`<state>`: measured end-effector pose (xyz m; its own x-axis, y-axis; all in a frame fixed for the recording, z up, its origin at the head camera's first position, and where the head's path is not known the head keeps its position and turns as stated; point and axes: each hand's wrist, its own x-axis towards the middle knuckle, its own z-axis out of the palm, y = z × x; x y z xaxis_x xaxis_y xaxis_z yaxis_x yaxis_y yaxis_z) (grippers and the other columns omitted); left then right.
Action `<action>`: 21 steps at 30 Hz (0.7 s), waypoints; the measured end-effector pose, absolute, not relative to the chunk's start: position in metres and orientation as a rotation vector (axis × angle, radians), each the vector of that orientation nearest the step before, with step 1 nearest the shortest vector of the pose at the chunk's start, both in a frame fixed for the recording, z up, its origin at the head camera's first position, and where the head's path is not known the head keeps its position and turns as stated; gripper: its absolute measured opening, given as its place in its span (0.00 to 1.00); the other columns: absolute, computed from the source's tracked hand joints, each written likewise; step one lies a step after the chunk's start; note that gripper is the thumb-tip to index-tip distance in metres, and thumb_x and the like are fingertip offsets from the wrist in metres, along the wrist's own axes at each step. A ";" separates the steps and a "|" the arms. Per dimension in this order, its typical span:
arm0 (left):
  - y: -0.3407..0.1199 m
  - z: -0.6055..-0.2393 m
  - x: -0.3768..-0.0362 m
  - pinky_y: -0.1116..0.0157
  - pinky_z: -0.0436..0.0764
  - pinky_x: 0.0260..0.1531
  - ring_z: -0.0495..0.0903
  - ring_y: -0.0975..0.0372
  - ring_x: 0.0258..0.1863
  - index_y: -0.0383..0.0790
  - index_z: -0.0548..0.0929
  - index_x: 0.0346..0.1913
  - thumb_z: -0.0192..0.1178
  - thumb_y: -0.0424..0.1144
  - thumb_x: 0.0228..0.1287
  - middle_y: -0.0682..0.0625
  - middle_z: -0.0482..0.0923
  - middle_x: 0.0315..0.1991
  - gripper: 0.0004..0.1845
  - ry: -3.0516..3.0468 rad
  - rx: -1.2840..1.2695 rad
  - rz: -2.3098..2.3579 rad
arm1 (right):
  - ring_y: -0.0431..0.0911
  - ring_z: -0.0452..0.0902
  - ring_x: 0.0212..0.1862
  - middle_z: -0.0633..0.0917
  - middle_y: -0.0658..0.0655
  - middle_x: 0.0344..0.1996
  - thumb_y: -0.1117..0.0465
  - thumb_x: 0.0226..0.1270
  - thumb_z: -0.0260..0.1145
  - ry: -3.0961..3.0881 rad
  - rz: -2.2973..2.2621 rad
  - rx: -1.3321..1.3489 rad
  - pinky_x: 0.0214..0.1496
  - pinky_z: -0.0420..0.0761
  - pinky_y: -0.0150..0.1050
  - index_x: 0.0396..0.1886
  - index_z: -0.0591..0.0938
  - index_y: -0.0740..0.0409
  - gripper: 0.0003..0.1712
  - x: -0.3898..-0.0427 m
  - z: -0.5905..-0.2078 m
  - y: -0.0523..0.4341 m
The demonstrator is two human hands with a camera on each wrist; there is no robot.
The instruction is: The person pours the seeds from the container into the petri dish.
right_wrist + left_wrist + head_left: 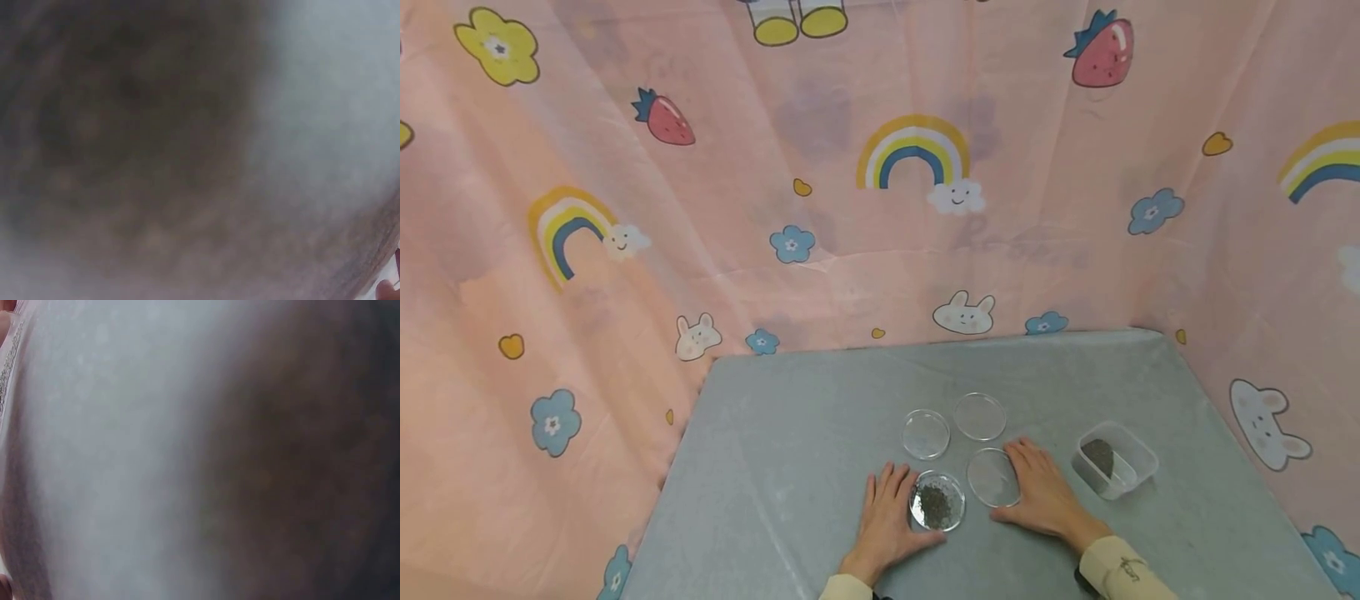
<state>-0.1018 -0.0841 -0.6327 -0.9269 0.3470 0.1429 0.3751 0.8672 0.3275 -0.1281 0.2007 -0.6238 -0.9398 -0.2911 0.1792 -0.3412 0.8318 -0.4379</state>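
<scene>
In the head view my left hand [886, 518] is at a clear petri dish [957, 523] with dark granules [935, 505] in it. Its fingers touch the far left rim, and the thumb lies at the near side. To the right, my right hand [1043, 493] holds a clear round dish [992, 477] by its right edge, fingers at the far side and thumb at the near side. No contents show in that dish. Both wrist views are mostly blur; a slice of the granule-filled dish [9, 369] shows at the left wrist view's edge.
Two more clear round dishes, a left one [925, 435] and a right one [980, 417], lie just beyond the hands. At right stands a translucent rectangular tub [1138, 475] with dark granules heaped on one side. A grey cloth [775, 467] covers the table; a patterned pink curtain [820, 317] surrounds it.
</scene>
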 end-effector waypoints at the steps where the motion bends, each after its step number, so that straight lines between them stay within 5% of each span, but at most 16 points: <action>1: -0.084 -0.633 -0.102 0.43 0.56 0.69 0.60 0.50 0.72 0.47 0.71 0.67 0.67 0.74 0.41 0.48 0.68 0.67 0.51 -2.957 -0.576 -0.543 | 0.65 0.62 0.67 0.75 0.69 0.59 0.37 0.33 0.79 -2.903 0.730 0.507 0.66 0.60 0.64 0.62 0.71 0.71 0.60 -0.128 -0.624 0.201; 21: -0.084 -0.633 -0.102 0.43 0.57 0.68 0.61 0.50 0.71 0.47 0.71 0.67 0.67 0.73 0.40 0.48 0.69 0.66 0.52 -2.946 -0.578 -0.539 | 0.61 0.69 0.61 0.77 0.64 0.52 0.48 0.29 0.78 -2.782 0.581 0.724 0.65 0.64 0.58 0.61 0.73 0.66 0.53 -0.123 -0.615 0.194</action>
